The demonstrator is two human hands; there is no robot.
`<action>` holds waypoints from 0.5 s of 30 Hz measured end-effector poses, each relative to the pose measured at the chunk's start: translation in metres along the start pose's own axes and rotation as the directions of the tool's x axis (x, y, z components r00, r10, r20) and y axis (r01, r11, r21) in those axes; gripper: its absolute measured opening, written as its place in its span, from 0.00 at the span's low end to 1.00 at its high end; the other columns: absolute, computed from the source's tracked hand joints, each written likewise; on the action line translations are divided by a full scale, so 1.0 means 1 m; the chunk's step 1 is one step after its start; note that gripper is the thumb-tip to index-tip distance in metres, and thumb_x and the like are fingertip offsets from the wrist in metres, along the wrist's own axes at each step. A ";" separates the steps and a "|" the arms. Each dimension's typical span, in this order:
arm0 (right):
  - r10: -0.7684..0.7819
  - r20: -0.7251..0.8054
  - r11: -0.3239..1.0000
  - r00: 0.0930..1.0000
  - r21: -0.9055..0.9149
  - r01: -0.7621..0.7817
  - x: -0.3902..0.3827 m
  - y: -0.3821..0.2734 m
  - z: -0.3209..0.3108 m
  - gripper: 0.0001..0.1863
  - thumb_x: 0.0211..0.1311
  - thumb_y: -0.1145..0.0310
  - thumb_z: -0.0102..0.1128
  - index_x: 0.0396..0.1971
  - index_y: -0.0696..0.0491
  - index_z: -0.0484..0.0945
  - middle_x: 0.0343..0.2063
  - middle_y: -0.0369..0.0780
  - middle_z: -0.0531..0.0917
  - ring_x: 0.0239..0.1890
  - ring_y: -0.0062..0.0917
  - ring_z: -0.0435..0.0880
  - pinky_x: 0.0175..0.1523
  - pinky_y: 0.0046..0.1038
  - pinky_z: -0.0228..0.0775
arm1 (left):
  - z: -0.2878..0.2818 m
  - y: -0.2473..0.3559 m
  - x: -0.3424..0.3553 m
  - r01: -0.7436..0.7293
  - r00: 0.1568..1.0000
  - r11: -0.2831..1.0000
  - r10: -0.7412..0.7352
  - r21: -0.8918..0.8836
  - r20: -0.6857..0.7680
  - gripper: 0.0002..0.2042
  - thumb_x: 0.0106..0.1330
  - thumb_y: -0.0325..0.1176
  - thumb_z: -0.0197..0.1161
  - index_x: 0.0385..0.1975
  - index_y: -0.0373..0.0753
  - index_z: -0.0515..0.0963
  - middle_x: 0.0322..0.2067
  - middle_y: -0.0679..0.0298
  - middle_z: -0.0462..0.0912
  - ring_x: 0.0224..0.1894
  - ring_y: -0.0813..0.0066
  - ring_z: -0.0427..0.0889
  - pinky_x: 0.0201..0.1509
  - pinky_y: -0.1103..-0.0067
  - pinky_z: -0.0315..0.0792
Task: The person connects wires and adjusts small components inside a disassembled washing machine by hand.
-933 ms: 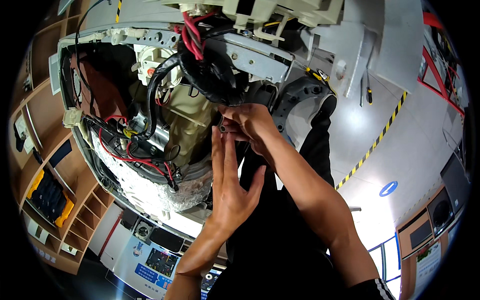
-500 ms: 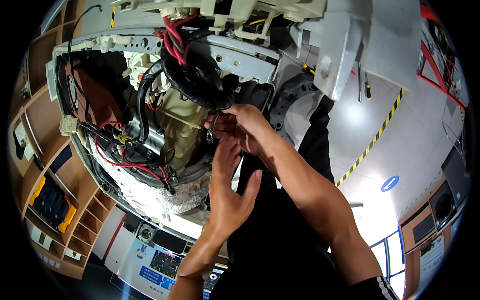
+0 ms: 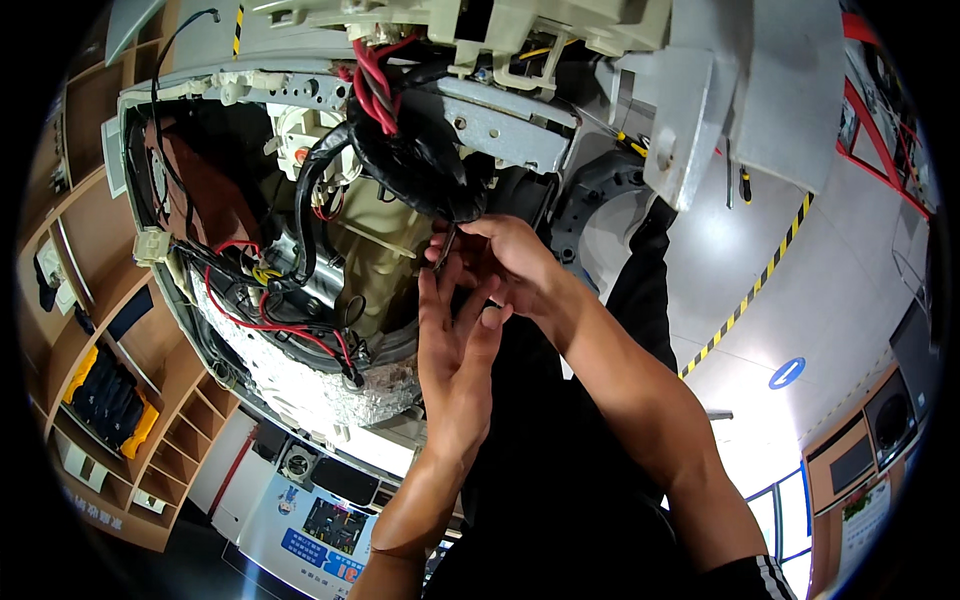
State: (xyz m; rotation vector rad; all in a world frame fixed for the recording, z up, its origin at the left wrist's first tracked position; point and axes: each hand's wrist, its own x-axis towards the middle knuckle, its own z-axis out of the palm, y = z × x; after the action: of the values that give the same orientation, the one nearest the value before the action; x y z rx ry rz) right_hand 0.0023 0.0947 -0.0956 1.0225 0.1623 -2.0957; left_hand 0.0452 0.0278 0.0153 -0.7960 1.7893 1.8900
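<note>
While right hand (image 3: 508, 258) grips a slim metal tool (image 3: 447, 246) mid-frame, left hand (image 3: 456, 360) is at its lower end, can't tell if gripping; black cable bundle (image 3: 415, 175) just above.

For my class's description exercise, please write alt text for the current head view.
A person's right hand holds a slim metal piece beside a black-wrapped cable bundle, the left hand close by. Red wires and silver foil show on the open machine.

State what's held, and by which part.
The right hand holds a slim metal piece by its upper part; whether the left hand grips it is unclear.
</note>
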 end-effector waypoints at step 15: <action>-0.083 0.078 0.995 0.994 0.064 0.078 0.003 0.000 0.000 0.14 0.62 0.69 0.45 0.44 0.63 0.68 0.41 0.49 0.78 0.42 0.32 0.80 0.44 0.30 0.73 | 0.001 -0.002 -0.007 -0.091 0.996 0.985 0.092 0.148 0.002 0.36 0.62 0.27 0.55 0.64 0.31 0.39 0.62 0.49 0.49 0.60 0.61 0.61 0.58 0.72 0.62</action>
State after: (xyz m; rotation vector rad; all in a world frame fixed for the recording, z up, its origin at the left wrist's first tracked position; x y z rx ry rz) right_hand 0.0017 0.0931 -0.0979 0.9801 0.1011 -2.2234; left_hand 0.0514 0.0295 0.0184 -0.6765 1.9733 1.7872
